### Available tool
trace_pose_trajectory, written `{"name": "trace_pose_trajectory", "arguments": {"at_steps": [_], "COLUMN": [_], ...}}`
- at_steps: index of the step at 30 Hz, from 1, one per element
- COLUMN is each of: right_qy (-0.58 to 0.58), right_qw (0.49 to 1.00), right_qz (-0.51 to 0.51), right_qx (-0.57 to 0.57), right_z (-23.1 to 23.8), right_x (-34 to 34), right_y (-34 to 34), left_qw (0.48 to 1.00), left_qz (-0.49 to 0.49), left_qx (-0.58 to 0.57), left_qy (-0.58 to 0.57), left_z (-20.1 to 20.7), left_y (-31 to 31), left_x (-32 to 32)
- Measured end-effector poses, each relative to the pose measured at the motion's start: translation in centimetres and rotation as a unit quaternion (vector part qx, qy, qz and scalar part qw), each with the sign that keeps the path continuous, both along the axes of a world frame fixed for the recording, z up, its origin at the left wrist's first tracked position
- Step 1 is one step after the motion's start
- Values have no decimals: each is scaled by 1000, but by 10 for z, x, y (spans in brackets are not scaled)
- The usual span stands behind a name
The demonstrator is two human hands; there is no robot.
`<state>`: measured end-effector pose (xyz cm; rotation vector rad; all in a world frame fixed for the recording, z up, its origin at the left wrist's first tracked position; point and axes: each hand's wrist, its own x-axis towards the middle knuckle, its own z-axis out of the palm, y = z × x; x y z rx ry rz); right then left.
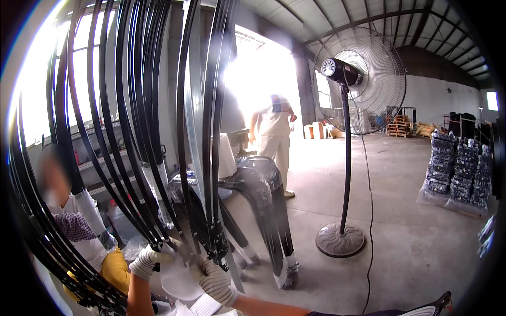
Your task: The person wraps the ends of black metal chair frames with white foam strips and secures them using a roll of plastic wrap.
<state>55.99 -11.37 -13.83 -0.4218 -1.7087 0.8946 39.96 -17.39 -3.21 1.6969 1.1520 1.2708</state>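
Note:
Long, thin black bars (100, 110) rise in bundles through the left half of the head view, their lower ends fitted with dark joints and bolts. My left hand (148, 261), in a white knit glove, is closed round the lower end of one black bar. Beside it my right hand (216, 282), gloved alike, is curled just below the jointed ends (215, 245) of another cluster. Motion blurs its fingertips, so what they pinch cannot be made out. A pale metal strip (194, 113) stands among the bars.
Behind the bars, plastic-wrapped black curved parts (258, 184) stand on the floor. A pedestal fan (342, 231) is to the right, its cable trailing. A seated person (79, 226) is at left; another person (274, 126) stands near the bright doorway. Wrapped stacks (453, 168) stand far right.

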Motion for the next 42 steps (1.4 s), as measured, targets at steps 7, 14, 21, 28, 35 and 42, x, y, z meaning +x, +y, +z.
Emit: {"name": "trace_pose_trajectory", "arguments": {"at_steps": [7,14,21,28,35,42], "right_qy": [-100,-109,-50,-114,-43,105], "right_qw": [992,966,937,894,931,931], "right_qz": [-64,-170,-202,-261,-244,-277], "right_qx": [32,164,281,346,268,214], "right_z": [37,0,39,38,51,71], "right_x": [7,-18,-4,6,24,15], "right_y": [-39,11,-16,0,-2,-14], "left_qw": [999,994,996,999,998,996], "left_qz": [24,-40,86,24,24,28], "left_qx": [31,6,6,-8,-53,85], "left_qy": [25,-101,20,29,27,-7], "left_z": [8,13,4,5,15,26], "left_y": [-22,-23,-27,-17,-14,-21], "left_x": [-3,18,-11,-16,-5,18]}}
